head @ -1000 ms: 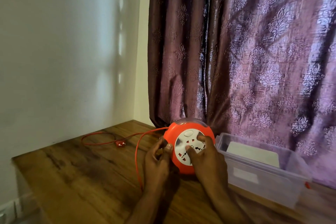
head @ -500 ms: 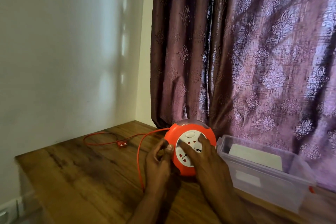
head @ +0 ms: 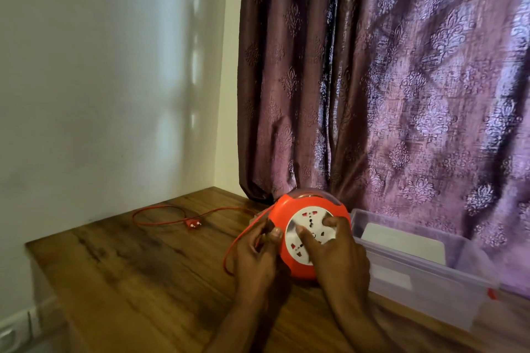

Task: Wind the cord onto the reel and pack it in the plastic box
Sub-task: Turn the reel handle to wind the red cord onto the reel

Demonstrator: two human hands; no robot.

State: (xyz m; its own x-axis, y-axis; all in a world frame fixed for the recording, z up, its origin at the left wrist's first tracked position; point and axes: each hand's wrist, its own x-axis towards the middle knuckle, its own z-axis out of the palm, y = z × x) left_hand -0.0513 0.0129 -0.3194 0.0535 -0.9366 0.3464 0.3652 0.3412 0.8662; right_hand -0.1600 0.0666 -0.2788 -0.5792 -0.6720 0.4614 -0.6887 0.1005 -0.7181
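Observation:
An orange cord reel [head: 308, 238] with a white socket face stands tilted on the wooden table [head: 129, 275]. My left hand [head: 258, 252] grips the reel's left rim, thumb on the orange edge, with the cord passing by its fingers. My right hand [head: 335, 249] grips the white socket disc, thumb and fingers curled on its face. The red cord [head: 229, 241] runs from the reel in a loop across the table to its plug [head: 192, 224] at the far left. A clear plastic box [head: 415, 266] stands open just right of the reel.
A patterned purple curtain [head: 401, 80] hangs behind the reel and box. A white wall [head: 100, 80] borders the table's left side, with a wall socket plate [head: 17, 329] low at the left. A white flat item [head: 401, 243] lies inside the box.
The white socket disc has turned under my right hand, whose fingers have shifted round its face. The reel and left hand stay in place; the view has shifted slightly.

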